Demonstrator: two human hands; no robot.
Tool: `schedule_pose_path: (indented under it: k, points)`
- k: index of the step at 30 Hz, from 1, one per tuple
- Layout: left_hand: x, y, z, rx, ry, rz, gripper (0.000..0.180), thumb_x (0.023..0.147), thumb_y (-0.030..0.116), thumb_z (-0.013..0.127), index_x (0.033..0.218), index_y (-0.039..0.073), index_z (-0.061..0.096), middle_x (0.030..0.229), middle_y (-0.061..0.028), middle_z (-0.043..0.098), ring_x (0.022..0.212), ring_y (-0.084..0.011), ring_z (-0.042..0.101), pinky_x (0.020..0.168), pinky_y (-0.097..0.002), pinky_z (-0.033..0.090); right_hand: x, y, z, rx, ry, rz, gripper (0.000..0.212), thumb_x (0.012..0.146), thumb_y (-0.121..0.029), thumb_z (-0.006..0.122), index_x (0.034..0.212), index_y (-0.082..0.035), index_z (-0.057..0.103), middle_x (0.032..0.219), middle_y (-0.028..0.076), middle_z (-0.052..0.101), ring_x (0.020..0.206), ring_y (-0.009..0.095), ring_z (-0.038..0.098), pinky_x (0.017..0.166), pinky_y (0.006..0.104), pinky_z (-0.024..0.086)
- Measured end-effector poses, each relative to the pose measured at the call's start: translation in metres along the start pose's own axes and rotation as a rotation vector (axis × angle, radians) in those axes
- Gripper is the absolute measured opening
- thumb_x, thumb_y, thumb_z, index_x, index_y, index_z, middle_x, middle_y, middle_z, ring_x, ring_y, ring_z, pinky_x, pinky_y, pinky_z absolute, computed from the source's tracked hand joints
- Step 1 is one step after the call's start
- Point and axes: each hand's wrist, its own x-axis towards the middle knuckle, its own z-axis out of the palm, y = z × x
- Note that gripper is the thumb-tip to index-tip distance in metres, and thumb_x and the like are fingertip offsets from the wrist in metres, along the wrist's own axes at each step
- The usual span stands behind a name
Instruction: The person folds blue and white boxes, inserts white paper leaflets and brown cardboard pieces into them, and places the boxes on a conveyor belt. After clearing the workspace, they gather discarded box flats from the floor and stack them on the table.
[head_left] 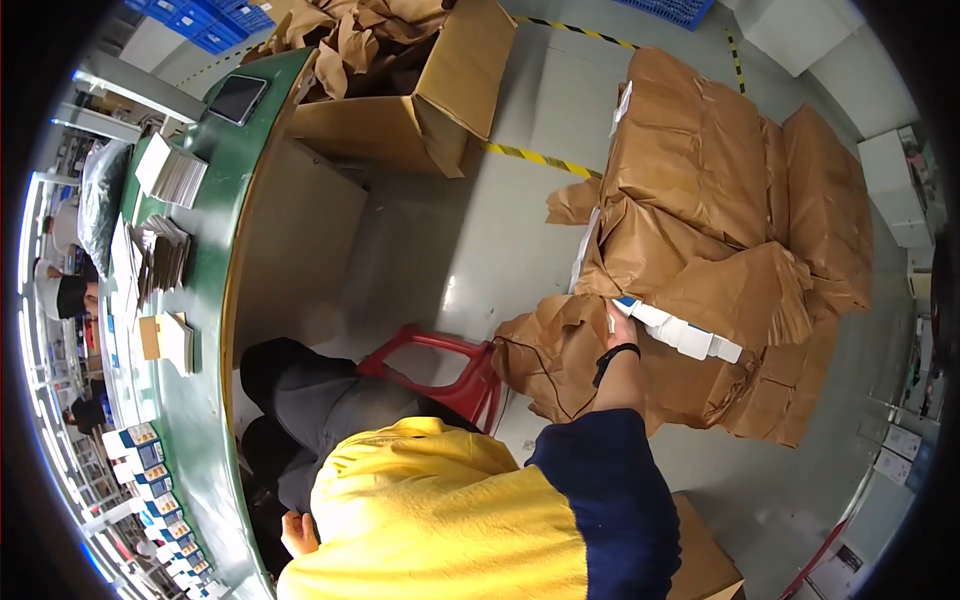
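Observation:
My right hand (620, 330) reaches out to a brown-paper-wrapped bundle, closed on the near left end of a row of small white boxes (685, 335). Torn brown paper (740, 290) lies over the row and hides most of it. A dark band circles my right wrist. Low by my lap, my left hand (298, 534) shows only in part next to my dark trousers. Its fingers are mostly hidden, and nothing can be seen in it.
More wrapped bundles (690, 140) stack up behind. A red plastic stool (440, 365) stands beside my legs. On the left, a green workbench (215, 330) carries card stacks (170, 172), a tablet (238, 98) and small boxes (150, 470). Crumpled paper fills an open carton (400, 130).

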Motion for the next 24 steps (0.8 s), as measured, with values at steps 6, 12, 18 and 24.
schedule_pose_path:
  k: [6,12,18,24]
  points:
    - [0.018,0.042,0.002,0.088,-0.106,0.175,0.018,0.079,0.009,0.067,0.085,-0.001,0.052,0.06,-0.0079,0.056,0.051,-0.0132,0.052,0.05,-0.0265,0.042,0.035,0.004,-0.01,0.116,0.028,-0.043,0.047,0.08,-0.015,0.07,0.122,-0.003,0.053,0.116,0.005,0.059,0.105,0.017,0.056,0.09,0.0311,0.044]
    - [0.025,0.046,0.0,0.079,-0.147,0.215,0.019,0.079,0.01,0.066,0.086,-0.001,0.051,0.059,-0.0088,0.054,0.05,-0.0161,0.052,0.049,-0.028,0.042,-0.011,-0.048,0.029,0.026,0.086,-0.117,0.045,0.08,-0.012,0.069,0.121,-0.001,0.053,0.113,0.006,0.06,0.102,0.018,0.057,0.088,0.0307,0.046]
    - [0.019,0.065,0.0,0.133,-0.144,0.185,0.02,0.079,0.01,0.066,0.087,0.0,0.051,0.058,-0.0081,0.051,0.05,-0.0173,0.049,0.049,-0.0286,0.04,-0.03,-0.04,0.011,-0.149,0.079,-0.165,0.038,0.08,-0.009,0.068,0.116,-0.001,0.057,0.11,0.006,0.062,0.1,0.017,0.059,0.087,0.0296,0.046]
    - [0.023,0.068,0.021,0.149,-0.07,0.222,0.021,0.08,0.011,0.065,0.089,0.0,0.05,0.061,-0.0076,0.046,0.052,-0.0184,0.044,0.05,-0.0304,0.038,0.077,0.007,-0.062,0.142,-0.223,0.191,0.037,0.077,-0.007,0.07,0.112,-0.003,0.058,0.109,0.009,0.062,0.097,0.021,0.06,0.082,0.0326,0.05]
